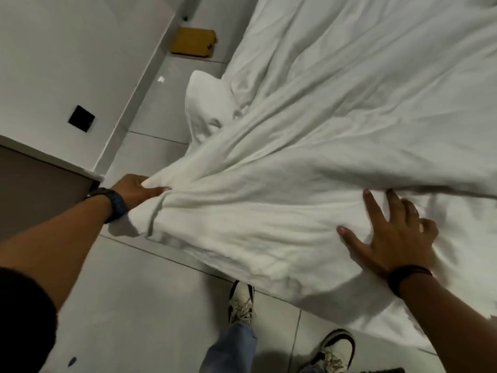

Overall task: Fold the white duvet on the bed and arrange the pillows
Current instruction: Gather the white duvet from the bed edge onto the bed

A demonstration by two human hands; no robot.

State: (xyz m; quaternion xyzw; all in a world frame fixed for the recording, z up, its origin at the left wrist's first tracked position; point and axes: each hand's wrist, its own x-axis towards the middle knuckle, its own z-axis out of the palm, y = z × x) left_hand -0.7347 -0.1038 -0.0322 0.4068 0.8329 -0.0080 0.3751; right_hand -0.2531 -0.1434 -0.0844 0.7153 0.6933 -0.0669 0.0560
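The white duvet [336, 125] lies crumpled across the bed and hangs over its near edge toward the floor. My left hand [135, 188] grips a bunched corner of the duvet out past the bed's edge, above the floor. My right hand [390, 235] rests on the duvet near the bed's edge, fingers spread flat, holding nothing. A white pillow [208, 109] sticks out from under the duvet at the bed's left side, partly covered by it.
Grey tiled floor [139, 305] runs along the bed's left and near sides. My two feet in white and black sneakers [240, 302] stand close to the bed. A yellow-brown flat object [193, 41] lies on the floor by the white wall [67, 49]. A black wall plate [81, 118] is mounted low.
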